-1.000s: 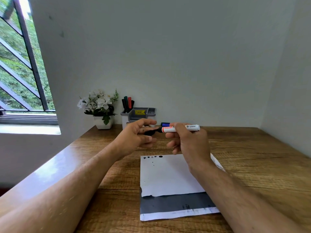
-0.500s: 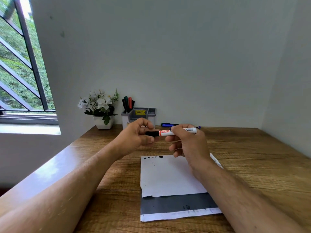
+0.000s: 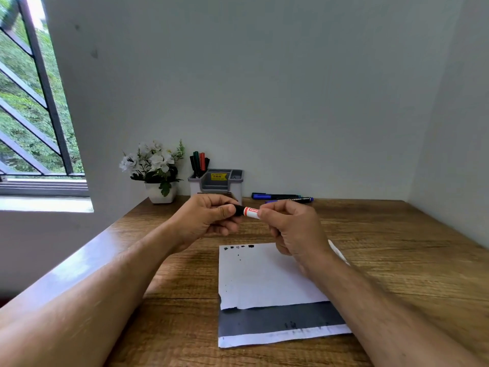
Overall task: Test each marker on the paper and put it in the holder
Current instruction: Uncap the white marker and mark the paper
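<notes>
Both hands hold one white marker point(image 3: 250, 212) with a red label, level above the desk. My left hand point(image 3: 209, 217) pinches its black cap end; my right hand point(image 3: 292, 229) grips the white barrel, hiding most of it. Below lies the white paper point(image 3: 264, 276) with small black test dots along its top edge. The grey holder point(image 3: 217, 182) stands at the back against the wall, with several markers point(image 3: 199, 162) upright in its left slot. Two more markers point(image 3: 281, 197), blue-ended, lie on the desk to the right of the holder.
A white pot of white flowers point(image 3: 156, 170) stands left of the holder. The wooden desk point(image 3: 397, 247) meets walls at the back and right. A barred window point(image 3: 34, 107) is on the left. A grey sheet point(image 3: 277, 320) sticks out beneath the paper near me.
My two hands have drawn together and sunk a little; the black cap in my left hand now sits on the marker, and my right hand covers more of the barrel.
</notes>
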Demonstrator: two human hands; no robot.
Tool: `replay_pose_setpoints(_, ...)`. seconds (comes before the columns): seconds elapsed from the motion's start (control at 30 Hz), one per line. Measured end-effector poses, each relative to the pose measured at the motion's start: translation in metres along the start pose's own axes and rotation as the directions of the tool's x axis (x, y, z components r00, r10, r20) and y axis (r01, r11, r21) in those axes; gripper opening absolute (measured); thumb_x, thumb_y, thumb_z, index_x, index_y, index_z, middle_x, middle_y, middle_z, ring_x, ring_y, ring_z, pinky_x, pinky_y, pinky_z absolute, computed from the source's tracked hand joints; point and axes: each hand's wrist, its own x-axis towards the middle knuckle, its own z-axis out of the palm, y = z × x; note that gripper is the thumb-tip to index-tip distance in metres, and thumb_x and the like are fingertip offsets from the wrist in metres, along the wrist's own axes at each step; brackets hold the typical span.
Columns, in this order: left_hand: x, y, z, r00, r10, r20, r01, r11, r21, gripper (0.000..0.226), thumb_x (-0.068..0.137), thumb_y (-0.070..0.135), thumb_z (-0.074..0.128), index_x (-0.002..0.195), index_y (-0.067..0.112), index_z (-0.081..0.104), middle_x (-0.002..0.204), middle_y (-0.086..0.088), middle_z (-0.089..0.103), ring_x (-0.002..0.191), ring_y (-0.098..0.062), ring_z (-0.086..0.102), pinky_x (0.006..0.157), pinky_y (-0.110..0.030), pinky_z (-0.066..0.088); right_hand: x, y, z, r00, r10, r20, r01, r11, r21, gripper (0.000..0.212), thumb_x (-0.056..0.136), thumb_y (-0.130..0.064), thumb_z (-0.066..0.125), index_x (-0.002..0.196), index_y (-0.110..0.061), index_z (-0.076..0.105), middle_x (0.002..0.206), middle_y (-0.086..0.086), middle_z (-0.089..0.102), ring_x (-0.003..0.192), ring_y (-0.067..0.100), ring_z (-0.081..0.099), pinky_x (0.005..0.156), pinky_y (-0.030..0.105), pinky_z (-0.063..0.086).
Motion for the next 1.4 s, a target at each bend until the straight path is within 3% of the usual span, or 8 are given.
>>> replay_pose_setpoints(0.4, 0.001, 0.007, 0.011, 1.0, 0.006, -0.012, -0.006, 0.998, -0.056, 0.027, 0.08, 0.017, 0.068, 0.104, 0.006, 0.071, 0.086, -0.017, 0.075, 0.066, -0.015, 0.071, 0.056, -0.021, 0.057, -0.003, 0.003, -0.002, 1.0, 0.024, -0.004, -0.023, 0.985, 0.171, 0.005, 0.086, -0.01, 0.075, 0.084, -0.013, 0.072, 0.049, -0.002, 0.054, 0.032, 0.006, 0.039, 0.037, 0.016, 0.031)
replay_pose_setpoints(0.63, -0.001, 0.003, 0.014, 1.0, -0.008, -0.03, 0.004, 0.989, -0.151, 0.028, 0.079, 0.016, 0.07, 0.104, 0.007, 0.073, 0.095, -0.019, 0.075, 0.076, -0.018, 0.075, 0.061, -0.023, 0.06, 0.0, 0.002, -0.004, 0.998, 0.065, -0.006, -0.063, 0.982, 0.178, 0.003, 0.085, -0.01, 0.075, 0.085, -0.01, 0.072, 0.05, 0.001, 0.054, 0.031, 0.007, 0.036, 0.035, 0.017, 0.029)
replay_pose_setpoints(0.83, 0.004, -0.006, 0.024, 0.997, 0.03, -0.074, -0.059, 0.902, -0.428, 0.021, 0.08, 0.009, 0.07, 0.101, 0.009, 0.077, 0.1, -0.021, 0.074, 0.084, -0.022, 0.075, 0.066, -0.026, 0.061, 0.004, 0.0, 0.001, 0.992, 0.12, 0.024, -0.123, 0.966, 0.226, 0.005, 0.085, -0.021, 0.078, 0.084, -0.017, 0.075, 0.054, 0.0, 0.055, 0.036, 0.009, 0.033, 0.036, 0.018, 0.026)
replay_pose_setpoints(0.97, 0.01, -0.001, 0.022, 0.975, 0.06, -0.215, -0.164, 0.847, -0.506, 0.038, 0.075, 0.007, 0.075, 0.11, 0.003, 0.061, 0.1, -0.021, 0.073, 0.081, -0.023, 0.075, 0.064, -0.026, 0.061, 0.004, -0.003, 0.005, 0.996, 0.093, 0.02, -0.095, 0.973, 0.211, 0.019, 0.082, -0.036, 0.08, 0.095, -0.023, 0.073, 0.059, -0.002, 0.058, 0.038, 0.008, 0.037, 0.036, 0.018, 0.029)
replay_pose_setpoints(1.07, 0.012, 0.008, 0.007, 0.923, 0.12, -0.366, -0.295, 0.831, -0.471, 0.037, 0.075, 0.007, 0.076, 0.106, 0.005, 0.057, 0.099, -0.02, 0.074, 0.083, -0.022, 0.075, 0.064, -0.024, 0.06, 0.004, -0.005, 0.007, 0.991, 0.099, -0.09, -0.083, 0.982, 0.171, 0.04, 0.081, -0.044, 0.079, 0.109, -0.024, 0.059, 0.065, -0.001, 0.057, 0.036, 0.004, 0.038, 0.035, 0.02, 0.031)
replay_pose_setpoints(1.17, 0.014, 0.019, -0.006, 0.868, 0.191, -0.458, -0.379, 0.851, -0.364, 0.032, 0.071, 0.009, 0.079, 0.095, 0.01, 0.058, 0.097, -0.018, 0.075, 0.086, -0.025, 0.075, 0.066, -0.025, 0.06, 0.005, -0.004, 0.006, 0.975, 0.125, -0.182, -0.11, 0.99, 0.091, 0.045, 0.083, -0.047, 0.075, 0.114, -0.024, 0.051, 0.061, -0.003, 0.051, 0.035, 0.003, 0.039, 0.035, 0.02, 0.032)
replay_pose_setpoints(1.33, 0.018, 0.022, 0.0, 0.817, 0.328, -0.474, -0.402, 0.913, -0.061, 0.032, 0.067, 0.016, 0.083, 0.093, 0.012, 0.064, 0.095, -0.016, 0.076, 0.09, -0.027, 0.074, 0.071, -0.026, 0.059, 0.003, -0.005, 0.009, 0.978, 0.13, -0.165, -0.132, 0.991, -0.001, 0.04, 0.086, -0.054, 0.069, 0.109, -0.028, 0.05, 0.065, -0.001, 0.051, 0.045, 0.009, 0.042, 0.036, 0.021, 0.034)
replay_pose_setpoints(1.4, 0.021, 0.022, 0.006, 0.802, 0.374, -0.466, -0.401, 0.915, 0.044, 0.031, 0.07, 0.018, 0.081, 0.097, 0.013, 0.066, 0.093, -0.011, 0.077, 0.09, -0.024, 0.074, 0.076, -0.029, 0.059, 0.002, -0.005, 0.009, 0.98, 0.104, -0.172, -0.113, 0.993, -0.043, 0.038, 0.085, -0.055, 0.069, 0.105, -0.03, 0.049, 0.068, -0.001, 0.054, 0.05, 0.011, 0.045, 0.044, 0.025, 0.038)
